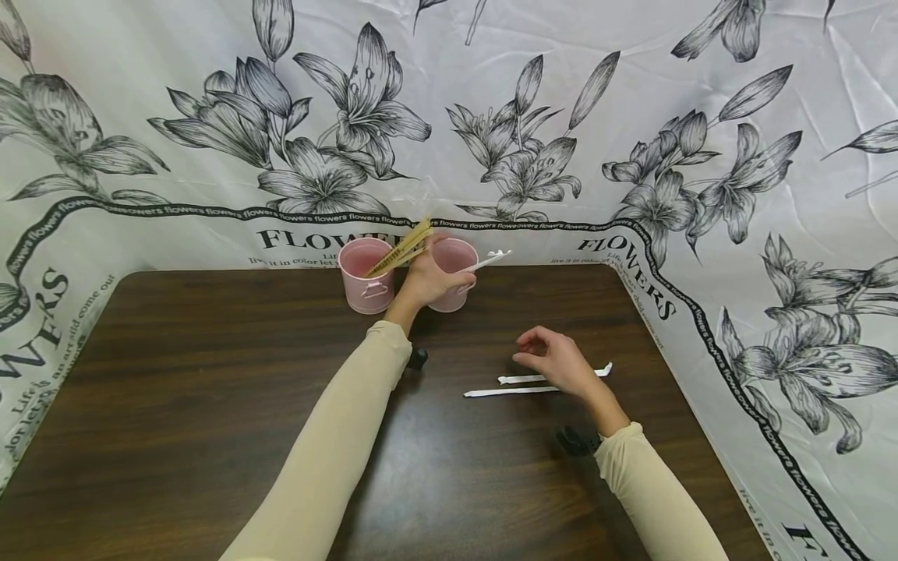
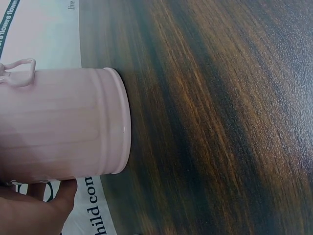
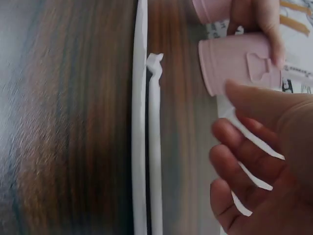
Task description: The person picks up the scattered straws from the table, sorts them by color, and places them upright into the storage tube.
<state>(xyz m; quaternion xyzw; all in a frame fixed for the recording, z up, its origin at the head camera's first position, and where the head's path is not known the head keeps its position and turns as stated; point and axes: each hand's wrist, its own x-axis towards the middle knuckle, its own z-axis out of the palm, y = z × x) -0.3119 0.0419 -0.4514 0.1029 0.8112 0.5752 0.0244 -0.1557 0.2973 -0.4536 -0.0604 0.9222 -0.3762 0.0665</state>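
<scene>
Two small pink buckets stand side by side at the back of the table. My left hand (image 1: 429,276) grips the right bucket (image 1: 447,304) at its upper side, and a white straw (image 1: 489,260) leans out of it. Yellow printed sticks (image 1: 400,253) slant out of the left bucket (image 1: 368,291). On the table lie two white paper-wrapped straws, a rear straw (image 1: 517,379) and a front straw (image 1: 496,393). Just above them hovers my right hand (image 1: 556,362), its fingers loosely bent and holding nothing. In the right wrist view its fingers are apart from the wrapped straws (image 3: 154,127).
The dark wooden table (image 1: 210,405) meets a white flower-printed cloth (image 1: 421,47) behind the buckets and on both sides. A dark strap piece (image 1: 577,442) shows at the right wrist, another piece (image 1: 418,358) at the left.
</scene>
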